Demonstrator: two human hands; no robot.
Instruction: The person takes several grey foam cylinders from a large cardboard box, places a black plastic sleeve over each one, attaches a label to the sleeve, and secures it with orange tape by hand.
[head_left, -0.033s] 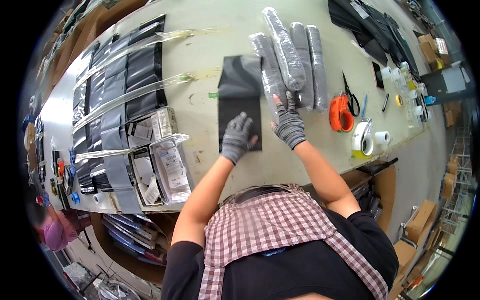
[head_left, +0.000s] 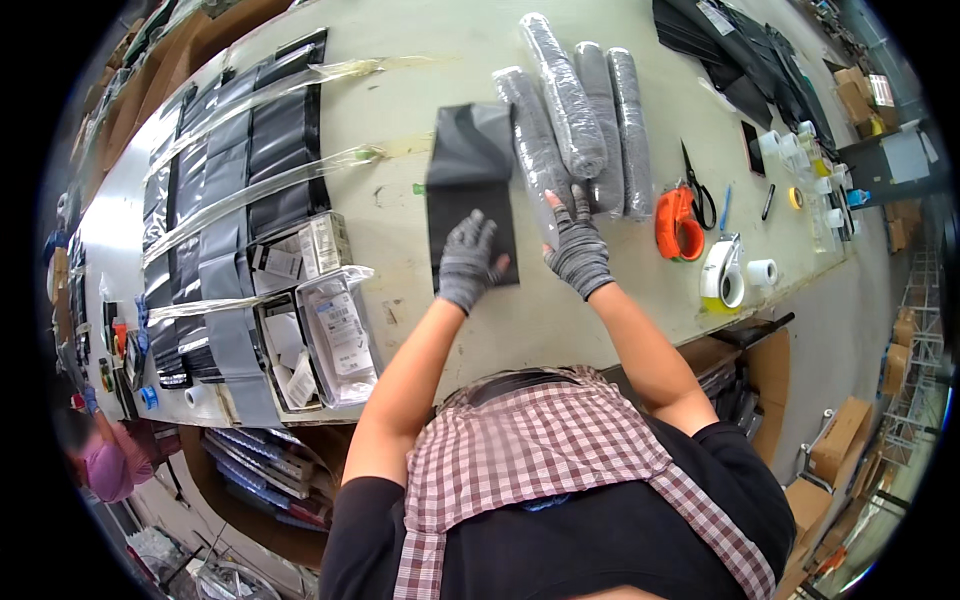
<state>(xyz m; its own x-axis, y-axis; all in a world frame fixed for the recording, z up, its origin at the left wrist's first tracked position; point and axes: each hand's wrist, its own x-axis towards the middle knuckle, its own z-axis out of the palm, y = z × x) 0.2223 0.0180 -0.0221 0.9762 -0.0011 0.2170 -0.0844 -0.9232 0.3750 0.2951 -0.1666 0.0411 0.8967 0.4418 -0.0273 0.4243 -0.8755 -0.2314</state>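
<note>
A flat black plastic bag [head_left: 472, 150] lies on the table in front of me, its upper part creased and shinier. My left hand [head_left: 470, 262], in a grey fingerless glove, rests flat on the bag's lower part, with the thumb spread. Several grey rolls in clear plastic wrap lie right of the bag; one wrapped roll [head_left: 565, 100] lies across the others. My right hand [head_left: 580, 248], gloved alike, has its fingers stretched out at the near end of the leftmost roll [head_left: 530, 140], touching it or just over it.
Left, stacked black bags [head_left: 285, 130] lie under clear straps, near a plastic bin [head_left: 340, 335] of labels. Right are black scissors [head_left: 697, 190], an orange tape dispenser [head_left: 678, 225], a clear tape dispenser [head_left: 722, 275], a phone [head_left: 753, 150] and tape rolls. Another person [head_left: 112, 465] is far left.
The black bag has slid slightly away from me and to the left, with my left hand moving along on it. My right hand has hardly moved.
</note>
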